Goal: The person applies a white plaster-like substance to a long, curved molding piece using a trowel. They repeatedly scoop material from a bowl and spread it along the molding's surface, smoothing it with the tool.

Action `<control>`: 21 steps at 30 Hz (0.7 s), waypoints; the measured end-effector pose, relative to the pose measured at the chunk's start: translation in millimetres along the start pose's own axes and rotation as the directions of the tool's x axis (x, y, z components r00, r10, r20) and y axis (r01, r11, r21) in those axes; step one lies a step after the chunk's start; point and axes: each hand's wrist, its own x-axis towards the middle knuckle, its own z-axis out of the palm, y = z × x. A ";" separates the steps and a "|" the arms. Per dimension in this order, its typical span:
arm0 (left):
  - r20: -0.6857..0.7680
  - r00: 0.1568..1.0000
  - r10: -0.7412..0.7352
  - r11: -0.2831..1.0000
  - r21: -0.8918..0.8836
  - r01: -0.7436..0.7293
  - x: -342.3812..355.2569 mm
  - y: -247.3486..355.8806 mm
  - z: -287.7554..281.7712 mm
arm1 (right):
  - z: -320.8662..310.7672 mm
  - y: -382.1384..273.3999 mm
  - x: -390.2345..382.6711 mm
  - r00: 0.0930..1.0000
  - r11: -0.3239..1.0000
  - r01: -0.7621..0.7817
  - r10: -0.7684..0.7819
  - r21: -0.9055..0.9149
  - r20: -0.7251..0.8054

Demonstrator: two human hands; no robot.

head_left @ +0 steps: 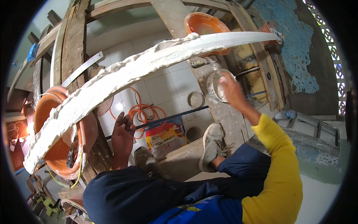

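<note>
A long curved strip coated in wet white plaster spans the view from lower left to upper right. Thick plaster ridges line its far edge. My left hand is raised below the strip, its fingers apart and nothing in them. My right hand reaches into a small round tub with white paste on its wall. Motion blur hides what those fingers do. The tub stands on a wooden plank. Behind the strip, at the far right, sits an orange basin.
Wooden beams frame a drop to a tiled floor. Down there lie a coiled orange hose, a pot of white paste and a yellow-red bag. Another orange basin hangs at the left under the strip.
</note>
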 end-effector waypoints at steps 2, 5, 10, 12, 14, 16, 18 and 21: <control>-0.001 0.998 -0.057 0.995 0.077 0.057 10.8 -11.8 17.2 | -46.7 51.2 7.4 0.996 0.937 -0.055 0.076 -0.345 0.047; 0.001 0.994 -0.110 0.984 0.141 0.109 17.1 -24.1 35.6 | -63.3 71.1 14.2 0.951 0.763 0.047 0.163 -0.645 0.262; -0.040 0.991 -0.129 0.976 0.172 0.134 15.4 -28.5 44.2 | -38.1 44.2 32.3 0.819 0.675 0.288 0.194 -0.679 0.540; -0.065 0.990 -0.124 0.974 0.183 0.134 11.9 -27.1 45.0 | -37.7 48.0 37.1 0.843 0.715 0.271 0.148 -0.645 0.518; -0.089 0.990 -0.106 0.974 0.190 0.121 9.4 -27.5 45.9 | -41.3 43.9 44.0 0.842 0.745 0.227 0.174 -0.627 0.511; -0.092 0.992 -0.091 0.975 0.192 0.108 9.6 -27.9 44.4 | -43.7 43.0 49.4 0.860 0.801 0.147 0.186 -0.581 0.475; -0.095 0.992 -0.084 0.975 0.198 0.101 11.1 -31.1 43.4 | -46.9 50.7 52.2 0.882 0.867 0.061 0.186 -0.495 0.434; -0.090 0.993 -0.082 0.972 0.213 0.099 14.9 -35.9 42.9 | -46.0 84.5 42.9 0.921 0.959 -0.071 0.169 -0.275 0.352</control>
